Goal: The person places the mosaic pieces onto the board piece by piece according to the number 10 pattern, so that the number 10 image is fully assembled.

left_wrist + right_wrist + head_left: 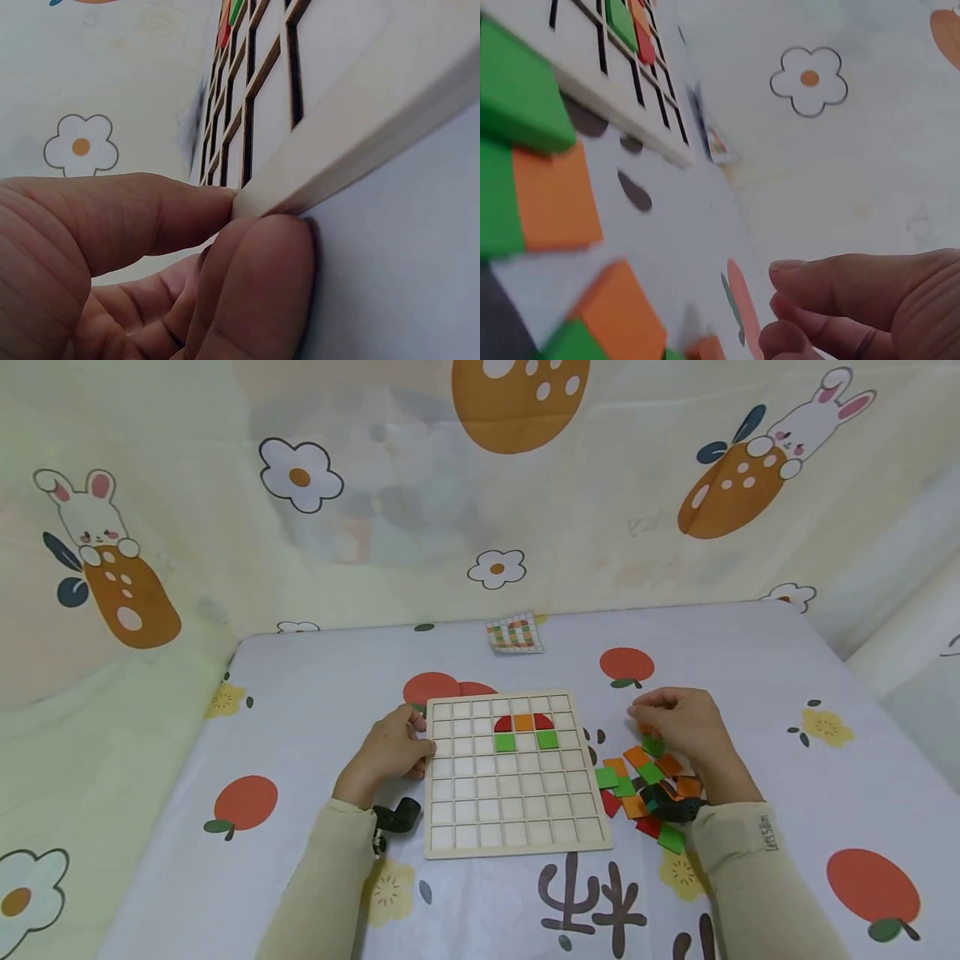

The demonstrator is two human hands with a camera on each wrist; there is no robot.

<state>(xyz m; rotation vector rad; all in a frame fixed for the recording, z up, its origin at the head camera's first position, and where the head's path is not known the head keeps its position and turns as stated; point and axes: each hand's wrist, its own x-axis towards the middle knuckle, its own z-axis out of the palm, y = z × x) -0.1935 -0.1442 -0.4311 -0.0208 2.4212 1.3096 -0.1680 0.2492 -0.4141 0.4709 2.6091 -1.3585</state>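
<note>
A light wooden grid board (517, 853) lies flat on the table. Its upper rows hold a red curved tile (503, 724), an orange square tile (522, 722), another red curved tile and two green square tiles (547, 739). My left hand (386, 750) pinches the board's left edge; the left wrist view shows thumb (165, 214) and fingertips against the rim. Off the board's right side, my right hand (686, 722) hovers by loose tiles (637, 757), an orange one beneath its fingers. In the right wrist view its fingers (832, 285) are loosely bent, with nothing visible between them.
A small card (515, 633) printed with a coloured grid pattern sits at the back of the table. Orange, green and red tiles are heaped right of the board, under my right wrist. A printed curtain (405, 527) hangs behind the table (315, 685).
</note>
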